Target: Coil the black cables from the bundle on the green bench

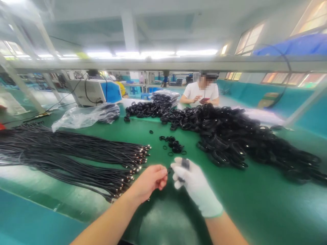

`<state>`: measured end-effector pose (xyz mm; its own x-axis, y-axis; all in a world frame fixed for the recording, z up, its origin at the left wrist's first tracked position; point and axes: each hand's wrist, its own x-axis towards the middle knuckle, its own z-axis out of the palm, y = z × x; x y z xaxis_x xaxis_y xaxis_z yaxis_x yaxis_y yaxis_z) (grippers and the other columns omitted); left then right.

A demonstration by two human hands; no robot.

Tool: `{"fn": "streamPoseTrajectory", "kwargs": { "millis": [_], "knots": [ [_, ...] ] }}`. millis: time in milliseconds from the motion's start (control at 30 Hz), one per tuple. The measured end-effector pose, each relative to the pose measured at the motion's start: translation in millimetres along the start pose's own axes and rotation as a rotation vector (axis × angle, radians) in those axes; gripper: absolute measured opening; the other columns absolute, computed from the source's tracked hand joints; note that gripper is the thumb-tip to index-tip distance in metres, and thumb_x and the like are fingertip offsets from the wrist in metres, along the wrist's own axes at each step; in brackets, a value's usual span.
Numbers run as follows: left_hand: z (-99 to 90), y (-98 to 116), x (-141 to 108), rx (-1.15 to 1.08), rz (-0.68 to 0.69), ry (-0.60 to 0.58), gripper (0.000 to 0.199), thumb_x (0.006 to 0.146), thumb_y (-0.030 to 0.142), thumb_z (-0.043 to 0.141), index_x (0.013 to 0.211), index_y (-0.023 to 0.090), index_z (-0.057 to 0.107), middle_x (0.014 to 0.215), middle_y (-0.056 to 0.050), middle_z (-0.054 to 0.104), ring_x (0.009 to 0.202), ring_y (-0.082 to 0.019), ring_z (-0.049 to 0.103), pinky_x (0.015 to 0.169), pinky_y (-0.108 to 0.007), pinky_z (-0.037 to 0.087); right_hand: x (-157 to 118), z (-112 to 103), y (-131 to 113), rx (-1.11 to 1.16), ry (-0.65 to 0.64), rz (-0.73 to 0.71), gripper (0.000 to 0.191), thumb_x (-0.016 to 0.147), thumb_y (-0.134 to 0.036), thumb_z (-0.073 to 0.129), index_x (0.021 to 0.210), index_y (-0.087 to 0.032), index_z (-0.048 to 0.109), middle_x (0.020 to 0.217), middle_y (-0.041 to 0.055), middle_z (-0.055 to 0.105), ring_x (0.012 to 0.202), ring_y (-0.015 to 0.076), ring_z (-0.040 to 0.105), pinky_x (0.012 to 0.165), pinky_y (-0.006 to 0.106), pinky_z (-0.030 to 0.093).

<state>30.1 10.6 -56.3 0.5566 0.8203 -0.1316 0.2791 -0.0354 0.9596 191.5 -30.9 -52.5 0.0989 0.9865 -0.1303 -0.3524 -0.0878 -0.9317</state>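
Note:
My left hand (153, 180) is bare and closed, thumb pressed to the fingers, near the middle of the green table (158, 217). A small dark thing shows at its fingertips, too small to make out. Facing it, my right hand (190, 180) wears a white glove, its fingers curled together. Black bands (185, 163) are wrapped round a gloved finger. A narrow gap separates the hands. Just beyond them lies a small heap of black rings (176, 146). To the left, many black cables (102, 166) lie side by side, their metal plugs toward my left hand.
Coiled black cables (222, 136) are piled high at the right. Further back are a clear plastic bag (76, 117), a white and blue machine (94, 92) and stacked bagged coils (165, 97). A person (201, 90) sits across the table.

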Motion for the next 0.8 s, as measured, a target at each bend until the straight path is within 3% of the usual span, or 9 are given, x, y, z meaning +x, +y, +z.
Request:
{"fn": "streamPoseTrajectory", "kwargs": {
  "millis": [100, 233, 333, 400, 433, 500, 633, 733, 800],
  "knots": [
    [12.2, 1, -12, -0.445, -0.029, 0.017, 0.022, 0.083, 0.035, 0.05, 0.073, 0.016, 0.045, 0.065, 0.002, 0.049, 0.052, -0.007, 0.044, 0.052, -0.02, 0.038, -2, 16, 10, -0.104, -0.016, -0.046, 0.053, 0.067, -0.031, 0.075, 0.108, -0.013, 0.047, 0.078, 0.0034, 0.063, 0.047, 0.0107, 0.055, 0.039, 0.024, 0.045],
    [23.3, -10, -16, -0.387, -0.045, 0.131, 0.025, 0.081, 0.037, 0.051, 0.069, 0.016, 0.046, 0.056, 0.004, 0.047, 0.047, -0.007, 0.042, 0.047, -0.019, 0.033, -8, 22, 19, 0.042, -0.007, -0.007, 0.044, 0.069, -0.032, 0.073, 0.102, -0.016, 0.05, 0.057, -0.0051, 0.055, 0.038, 0.0067, 0.046, 0.034, 0.017, 0.034],
    [20.7, -27, -17, -0.242, -0.019, 0.247, 0.025, 0.08, 0.038, 0.053, 0.067, 0.018, 0.046, 0.05, 0.006, 0.045, 0.043, -0.007, 0.039, 0.043, -0.019, 0.029, -17, 14, 21, 0.382, -0.308, 0.124, 0.048, 0.066, -0.043, 0.073, 0.102, -0.02, 0.053, 0.062, -0.0049, 0.054, 0.039, 0.0055, 0.045, 0.032, 0.015, 0.031],
    [13.9, -34, -20, -0.247, -0.018, 0.318, 0.026, 0.08, 0.039, 0.052, 0.067, 0.018, 0.045, 0.048, 0.007, 0.044, 0.042, -0.007, 0.037, 0.041, -0.018, 0.026, -21, 10, 20, 0.462, -0.54, 0.123, 0.051, 0.064, -0.049, 0.073, 0.102, -0.021, 0.054, 0.066, -0.0042, 0.055, 0.035, 0.005, 0.042, 0.027, 0.016, 0.028],
    [9.7, -35, -22, -0.295, -0.019, 0.328, 0.027, 0.081, 0.04, 0.052, 0.068, 0.018, 0.045, 0.049, 0.006, 0.045, 0.042, -0.007, 0.037, 0.041, -0.018, 0.027, -21, 10, 19, 0.44, -0.578, 0.094, 0.049, 0.065, -0.048, 0.073, 0.102, -0.021, 0.055, 0.067, -0.0037, 0.055, 0.034, 0.0048, 0.041, 0.026, 0.016, 0.027],
    [1.9, -28, -27, -0.424, -0.01, 0.295, 0.027, 0.081, 0.041, 0.054, 0.07, 0.017, 0.046, 0.054, 0.005, 0.048, 0.044, -0.007, 0.04, 0.042, -0.018, 0.029, -20, 12, 18, 0.329, -0.485, 0.039, 0.043, 0.068, -0.039, 0.073, 0.101, -0.019, 0.055, 0.07, -0.0019, 0.057, 0.037, 0.0056, 0.045, 0.029, 0.016, 0.03],
    [-1.1, -6, -33, -0.582, -0.026, 0.174, 0.028, 0.077, 0.039, 0.062, 0.071, 0.016, 0.047, 0.064, 0.002, 0.054, 0.049, -0.007, 0.047, 0.046, -0.018, 0.036, -12, 24, 19, 0.087, -0.151, 0.005, 0.046, 0.066, -0.031, 0.075, 0.101, -0.016, 0.051, 0.081, 0.0028, 0.061, 0.048, 0.0093, 0.052, 0.034, 0.02, 0.039],
    [7.4, -1, -31, -0.595, -0.042, 0.129, 0.028, 0.076, 0.039, 0.062, 0.069, 0.015, 0.048, 0.063, 0.002, 0.053, 0.049, -0.007, 0.048, 0.048, -0.019, 0.039, -8, 30, 24, -0.035, -0.033, -0.018, 0.05, 0.061, -0.034, 0.077, 0.098, -0.016, 0.048, 0.082, 0.004, 0.063, 0.04, 0.0089, 0.05, 0.033, 0.022, 0.038],
    [13.4, -6, -28, -0.561, -0.041, 0.124, 0.029, 0.077, 0.041, 0.06, 0.069, 0.015, 0.048, 0.062, 0.003, 0.052, 0.048, -0.007, 0.047, 0.048, -0.02, 0.039, -8, 31, 27, -0.061, -0.003, -0.022, 0.047, 0.063, -0.035, 0.075, 0.095, -0.017, 0.047, 0.069, -0.0001, 0.062, 0.034, 0.0081, 0.046, 0.032, 0.021, 0.034]
  ]
}}
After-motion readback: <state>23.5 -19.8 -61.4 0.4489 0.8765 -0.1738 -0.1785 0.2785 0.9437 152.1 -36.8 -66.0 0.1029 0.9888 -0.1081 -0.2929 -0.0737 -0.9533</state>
